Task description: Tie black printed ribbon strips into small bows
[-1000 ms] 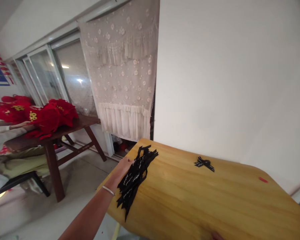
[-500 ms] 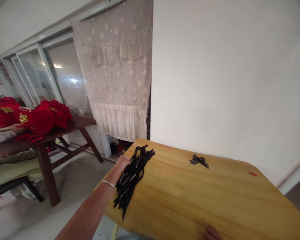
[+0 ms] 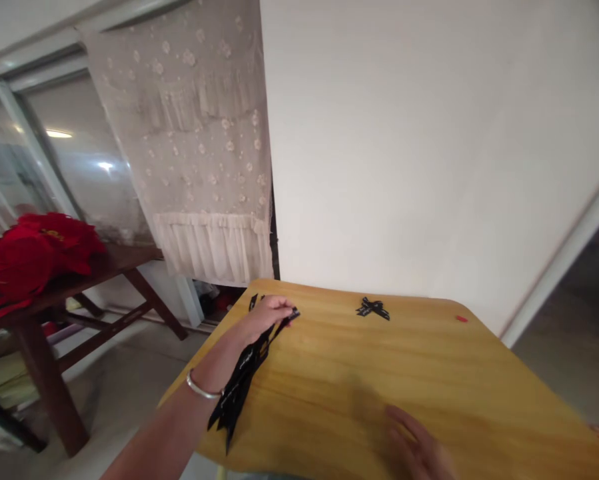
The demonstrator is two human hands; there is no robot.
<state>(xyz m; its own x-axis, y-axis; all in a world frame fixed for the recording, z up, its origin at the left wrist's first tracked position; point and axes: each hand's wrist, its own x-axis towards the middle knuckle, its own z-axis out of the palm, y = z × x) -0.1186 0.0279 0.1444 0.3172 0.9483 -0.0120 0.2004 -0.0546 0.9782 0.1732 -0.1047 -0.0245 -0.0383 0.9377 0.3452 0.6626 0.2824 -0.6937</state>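
My left hand (image 3: 266, 313) lies on the far end of a bundle of black ribbon strips (image 3: 239, 383) at the left edge of a yellow wooden table (image 3: 339, 380), fingers curled over the strips. A silver bangle (image 3: 202, 390) circles that wrist. My right hand (image 3: 419, 447) hovers low over the table's near side, smeared by motion, its fingers not clear. A small black ribbon bow (image 3: 372, 309) lies alone near the table's far edge, apart from both hands.
A small red scrap (image 3: 462, 319) lies at the far right of the table. White wall stands behind it. A lace curtain (image 3: 199, 147) hangs over a window at left. A dark wooden table (image 3: 69, 280) with red decorations (image 3: 29, 253) stands left.
The view has swung right. My left hand has slid further onto the top of the ribbon bundle and curled over it. My right hand has come up into view over the table.
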